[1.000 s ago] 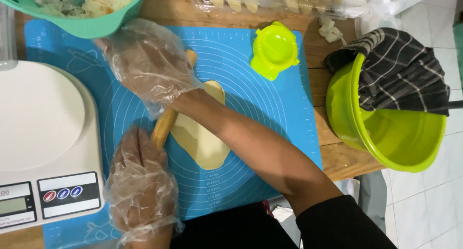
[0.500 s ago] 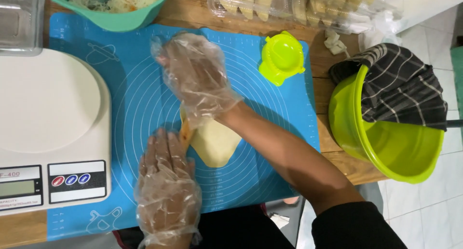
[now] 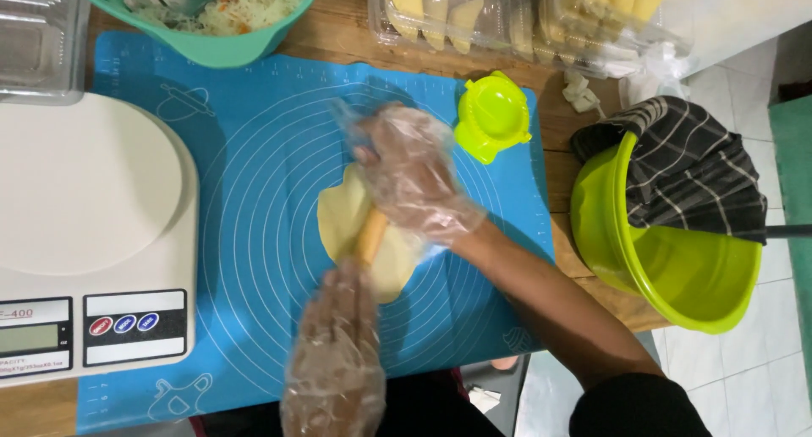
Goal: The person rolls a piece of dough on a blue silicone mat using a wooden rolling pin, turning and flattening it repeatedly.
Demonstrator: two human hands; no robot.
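Both my hands wear loose clear plastic gloves. My right hand [image 3: 412,173] presses on the far end of a wooden rolling pin [image 3: 370,236], and my left hand [image 3: 337,352] presses on its near end. The pin lies across a flattened pale yellow sheet of dough [image 3: 347,221] on a blue silicone mat [image 3: 254,158] printed with concentric circles. Most of the pin is hidden under my hands.
A white kitchen scale [image 3: 85,234] stands at the left. A teal bowl of shredded filling [image 3: 211,10] sits at the back, beside clear boxes of folded pastries [image 3: 507,14]. A lime dumpling press [image 3: 492,115] lies on the mat. A lime bowl [image 3: 677,268] with a striped cloth [image 3: 685,166] stands at the right.
Both hands and the rolling pin have shifted to the right across the dough, and more of the dough now shows on the pin's left side.
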